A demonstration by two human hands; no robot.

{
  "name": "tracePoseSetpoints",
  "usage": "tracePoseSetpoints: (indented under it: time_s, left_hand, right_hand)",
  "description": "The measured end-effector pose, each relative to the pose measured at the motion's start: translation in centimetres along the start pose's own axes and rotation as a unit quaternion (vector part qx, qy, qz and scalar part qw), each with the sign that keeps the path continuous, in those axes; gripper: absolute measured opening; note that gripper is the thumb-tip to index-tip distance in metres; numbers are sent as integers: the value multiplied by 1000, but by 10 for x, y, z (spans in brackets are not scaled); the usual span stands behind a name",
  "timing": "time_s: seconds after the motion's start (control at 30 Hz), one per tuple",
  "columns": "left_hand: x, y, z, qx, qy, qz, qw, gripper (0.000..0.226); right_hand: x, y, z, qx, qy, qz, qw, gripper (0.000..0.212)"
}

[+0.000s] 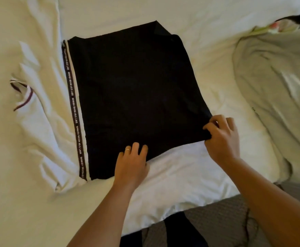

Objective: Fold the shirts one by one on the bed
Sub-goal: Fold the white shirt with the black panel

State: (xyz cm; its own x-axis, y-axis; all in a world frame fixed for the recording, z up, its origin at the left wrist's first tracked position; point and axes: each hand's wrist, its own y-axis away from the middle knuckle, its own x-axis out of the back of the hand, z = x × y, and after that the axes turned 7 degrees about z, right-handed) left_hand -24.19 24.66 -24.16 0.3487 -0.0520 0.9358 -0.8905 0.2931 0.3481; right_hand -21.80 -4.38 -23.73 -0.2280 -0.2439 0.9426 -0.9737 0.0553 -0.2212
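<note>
A black shirt (pixel 133 97), folded into a flat, roughly rectangular panel of smooth matte cloth, lies in the middle of the bed (pixel 190 184) on a white, softly creased sheet. Along the panel's left edge runs a narrow woven tape (pixel 73 111) printed with small white lettering, bordered by a pale strip. At the far right corner a triangular flap of the same dark fabric projects beyond the panel. The left hand (pixel 130 166), wearing a ring (pixel 127 149), rests on the near edge of the black shirt with its fingers bent and their tips pressing the cloth; whether the thumb pinches the hem underneath cannot be told. The right hand (pixel 221 138) grasps the near right corner, fingers curled and the fabric bunched between them. To the left lies a crumpled white shirt (pixel 37 107) with a dark-striped collar; to the right, a rumpled grey garment (pixel 277 90). A grey textured floor (pixel 216 221) shows below the bed's edge.
</note>
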Motion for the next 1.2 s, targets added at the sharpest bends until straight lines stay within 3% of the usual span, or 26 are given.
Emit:
tracePoseSetpoints:
  time_s: [0.1,0.17,0.27,0.33,0.43,0.53,0.67,0.73,0.77,0.83,0.9,1.07,1.2]
  left_hand:
    - [2,-9,14,9,8,7,1000,48]
    - [2,-12,20,9,8,-3,1000,48]
    - [4,-12,23,5,12,-12,1000,47]
    - [4,-15,26,-4,19,-11,1000,39]
    - [2,-19,30,-20,24,-35,999,30]
    - [8,-20,32,-50,27,-66,996,27]
    - [25,-34,27,-110,36,-173,978,31]
    - [38,-51,22,-108,53,-217,969,47]
    - [45,-65,17,-82,82,-205,972,50]
    - [57,-88,9,-22,137,-146,980,50]
    - [63,-115,-2,15,123,-68,990,46]
    - [70,-181,-29,123,80,40,988,57]
    - [63,-219,-36,196,95,13,976,77]
  right_hand:
    - [0,28,22,32,57,-172,983,33]
    - [4,33,33,-40,-17,-252,967,38]
    - [11,15,21,-248,-147,-176,941,34]
    - [9,1,17,-330,-136,-188,915,36]
    - [2,-6,16,-346,-126,-287,885,17]
    - [8,-5,19,-369,-123,-298,872,7]
    - [21,-17,15,-283,7,-372,884,11]
    - [18,-40,12,-242,38,-345,906,26]
    - [12,-61,10,-229,29,-321,919,34]
    - [-2,-100,2,-209,-6,-275,938,45]
    - [-22,-140,-7,-177,-29,-242,954,52]
    - [-76,-232,-25,-122,-21,-177,976,57]
    - [-109,-294,-32,-102,-11,-118,988,56]
